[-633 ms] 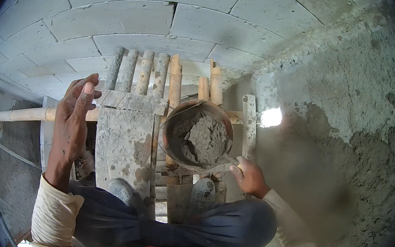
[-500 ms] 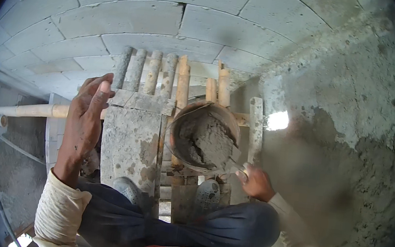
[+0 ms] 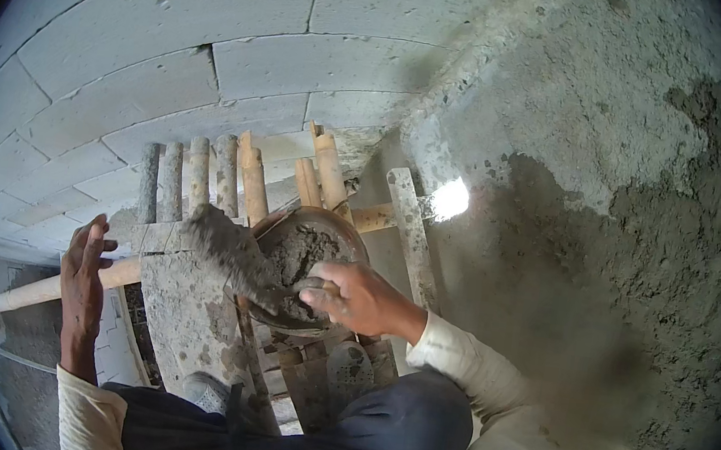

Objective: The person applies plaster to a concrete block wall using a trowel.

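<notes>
**Grey mortar (image 3: 227, 245) swings out past the bucket's (image 3: 357, 235) left rim**

The right hand (image 3: 356, 296) grips a trowel (image 3: 267, 293), its blade mostly hidden by a blurred heap. Half a second ago the trowel sat at the bucket's lower right edge; now its load reaches over the board (image 3: 178, 315) at centre left. This scoop therefore looks complete, though mortar remains in the bucket at mid-frame. The left hand (image 3: 83, 285), empty with fingers loosely bent, is at frame left near a bamboo pole (image 3: 28, 294); contact is unclear.
</notes>
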The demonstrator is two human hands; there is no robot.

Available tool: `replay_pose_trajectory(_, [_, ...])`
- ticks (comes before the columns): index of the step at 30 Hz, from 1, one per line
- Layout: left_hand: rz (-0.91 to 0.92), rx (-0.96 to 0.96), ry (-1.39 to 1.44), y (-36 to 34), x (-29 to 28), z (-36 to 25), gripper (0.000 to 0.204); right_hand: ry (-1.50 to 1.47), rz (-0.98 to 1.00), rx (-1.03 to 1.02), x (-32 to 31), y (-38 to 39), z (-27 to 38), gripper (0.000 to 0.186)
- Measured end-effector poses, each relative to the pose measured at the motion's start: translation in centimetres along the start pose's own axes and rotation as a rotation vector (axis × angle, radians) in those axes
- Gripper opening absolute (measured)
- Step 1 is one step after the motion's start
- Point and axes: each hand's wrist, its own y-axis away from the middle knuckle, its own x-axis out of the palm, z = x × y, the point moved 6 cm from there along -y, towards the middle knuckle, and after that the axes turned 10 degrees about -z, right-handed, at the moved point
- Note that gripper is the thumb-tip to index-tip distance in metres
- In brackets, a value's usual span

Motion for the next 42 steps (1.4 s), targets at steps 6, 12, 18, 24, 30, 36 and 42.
replay_pose_trajectory(6, [-0.041, -0.071, 0.026, -0.1, -1.0, 1.1, 0.07, -0.627, -0.464, 0.761, -11.6, 5.6, -13.6, 0.023])
replay_pose_trajectory(12, [-0.029, -0.025, 0.037, 1.3, -1.0, -1.7, 0.068, 0.667, -0.596, 0.832, -16.6, 31.9, -11.6, 0.031])
replay_pose_trajectory(18, [0.045, -0.022, 0.095, 0.3, 2.7, -3.9, 0.066, 0.584, -0.483, 1.015, -12.0, 37.8, -7.7, 0.028])
replay_pose_trajectory(24, [0.173, 0.039, 0.147, 2.2, 3.4, -4.8, 0.063, 0.833, -0.175, 0.238, -9.2, 15.8, -2.2, 0.026])
replay_pose_trajectory(30, [0.107, 0.033, 0.136, 3.8, -0.3, -5.9, 0.073, 1.068, -0.098, -0.122, -5.9, 3.7, -0.5, 0.023])
replay_pose_trajectory(36, [0.054, 0.041, 0.129, 4.8, -2.8, -5.4, 0.074, 0.701, 0.268, 0.0, 5.2, 1.1, -6.1, 0.023])
replay_pose_trajectory(42, [0.038, 0.013, 0.143, 3.7, -3.7, -3.5, 0.072, 0.363, 0.135, 0.277, 1.0, 5.0, -4.7, 0.03])
